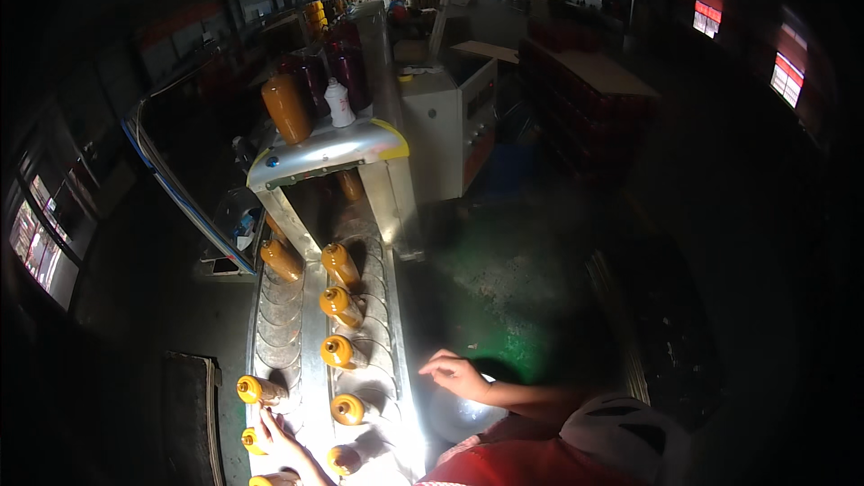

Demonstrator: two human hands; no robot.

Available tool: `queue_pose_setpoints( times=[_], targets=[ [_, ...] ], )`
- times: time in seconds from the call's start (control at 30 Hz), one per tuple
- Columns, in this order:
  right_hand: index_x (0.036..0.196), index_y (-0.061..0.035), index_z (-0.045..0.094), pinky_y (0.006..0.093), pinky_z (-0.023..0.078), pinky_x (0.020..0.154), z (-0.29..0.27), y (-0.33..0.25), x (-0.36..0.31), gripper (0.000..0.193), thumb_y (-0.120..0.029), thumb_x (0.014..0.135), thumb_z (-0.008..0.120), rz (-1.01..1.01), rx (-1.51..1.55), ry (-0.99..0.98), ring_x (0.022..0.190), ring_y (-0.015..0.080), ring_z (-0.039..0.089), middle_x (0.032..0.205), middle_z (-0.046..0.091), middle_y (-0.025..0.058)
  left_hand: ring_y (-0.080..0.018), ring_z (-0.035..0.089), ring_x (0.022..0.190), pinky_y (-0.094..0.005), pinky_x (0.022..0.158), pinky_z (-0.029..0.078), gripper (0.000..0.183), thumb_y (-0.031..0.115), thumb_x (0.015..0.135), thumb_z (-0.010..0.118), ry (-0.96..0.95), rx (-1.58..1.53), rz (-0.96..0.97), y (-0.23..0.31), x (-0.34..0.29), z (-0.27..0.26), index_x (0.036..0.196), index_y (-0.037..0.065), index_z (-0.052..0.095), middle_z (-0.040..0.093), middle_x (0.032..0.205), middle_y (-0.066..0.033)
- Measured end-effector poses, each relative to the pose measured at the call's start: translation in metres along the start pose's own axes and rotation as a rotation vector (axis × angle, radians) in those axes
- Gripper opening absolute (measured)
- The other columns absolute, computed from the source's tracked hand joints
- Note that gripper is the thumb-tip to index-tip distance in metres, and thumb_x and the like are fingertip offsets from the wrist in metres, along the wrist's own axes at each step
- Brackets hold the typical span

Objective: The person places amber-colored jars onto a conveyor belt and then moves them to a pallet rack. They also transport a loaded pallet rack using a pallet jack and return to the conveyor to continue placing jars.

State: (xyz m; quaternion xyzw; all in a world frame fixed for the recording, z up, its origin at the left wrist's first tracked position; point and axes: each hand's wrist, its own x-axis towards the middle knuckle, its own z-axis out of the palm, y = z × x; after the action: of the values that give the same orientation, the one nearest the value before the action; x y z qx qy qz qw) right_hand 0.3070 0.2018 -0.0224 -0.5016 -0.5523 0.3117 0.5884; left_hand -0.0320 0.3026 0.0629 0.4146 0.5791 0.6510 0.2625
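My left hand reaches over the left lane of the conveyor, fingers stretched out and apart. Its fingertips come up close to an amber-yellow bottle with a narrow neck; whether they touch it I cannot tell. Another yellow bottle stands just left of this hand, partly covered by it. My right hand hangs beside the conveyor's right edge, loosely open and holding nothing. In the right lane several like bottles stand in a row, among them one bottle between my two hands.
The lanes run under a metal arch carrying an orange bottle, a white bottle and dark ones. Right of the arch stands a pale machine cabinet. Stacked dark red crates are farther right. A white mesh-like object lies near my right forearm.
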Motion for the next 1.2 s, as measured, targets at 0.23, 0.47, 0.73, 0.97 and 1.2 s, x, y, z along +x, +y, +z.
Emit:
queue_pose_setpoints(
  times=[0.23,0.47,0.73,0.97,1.2],
  targets=[
    [0.102,-0.0047,0.071,0.0312,0.047,0.086,-0.001,0.0,-0.134,0.036,0.01,0.078,0.049,0.119,0.439,-0.628,0.096,0.0219,0.061,0.098,0.061,0.0079,-0.0201,0.067,0.085,-0.0284,0.071,0.055,0.027,0.017,0.095,0.061,0.1,-0.109,-0.414,0.001,-0.265,-0.033,0.111,-0.004,0.065,0.069,0.101,-0.0116],
    [0.103,-0.0028,0.072,0.0366,0.052,0.084,-0.007,-0.049,-0.228,0.03,0.002,0.08,0.054,0.012,0.385,-1.005,0.091,0.0268,0.065,0.102,0.068,0.012,-0.0225,0.07,0.074,-0.033,0.074,0.056,0.031,0.021,0.095,0.061,0.119,0.035,-0.352,0.093,-0.44,-0.121,0.102,-0.008,0.068,0.072,0.093,-0.0179],
    [0.096,0.0,0.072,0.022,0.053,0.064,0.012,-0.103,-0.371,0.031,0.015,0.083,0.048,0.095,0.394,-1.39,0.067,0.0077,0.057,0.094,0.059,0.002,-0.0093,0.063,0.084,-0.0235,0.073,0.051,0.023,0.017,0.1,0.058,0.544,-0.002,-0.068,0.185,-0.655,-0.292,0.11,0.001,0.071,0.07,0.096,-0.0034],
    [0.1,0.0,0.069,0.0241,0.053,0.07,0.179,-0.298,-0.526,0.04,0.023,0.076,0.046,-0.317,0.684,-1.685,0.082,0.0101,0.054,0.104,0.053,0.005,-0.0119,0.064,0.097,-0.0249,0.078,0.052,0.024,0.016,0.097,0.062,1.468,0.767,0.035,0.317,-0.886,-0.552,0.119,0.008,0.067,0.067,0.112,-0.004],
    [0.121,-0.0023,0.064,0.022,0.045,0.083,0.282,-0.487,-0.633,0.04,0.015,0.086,0.054,-0.848,0.778,-1.67,0.112,0.0174,0.057,0.13,0.054,0.0069,-0.0364,0.038,0.136,-0.05,0.11,0.039,0.048,0.043,0.09,0.067,1.581,1.354,-0.174,0.347,-0.918,-0.761,0.134,0.025,0.058,0.046,0.141,-0.0136]
  ],
)
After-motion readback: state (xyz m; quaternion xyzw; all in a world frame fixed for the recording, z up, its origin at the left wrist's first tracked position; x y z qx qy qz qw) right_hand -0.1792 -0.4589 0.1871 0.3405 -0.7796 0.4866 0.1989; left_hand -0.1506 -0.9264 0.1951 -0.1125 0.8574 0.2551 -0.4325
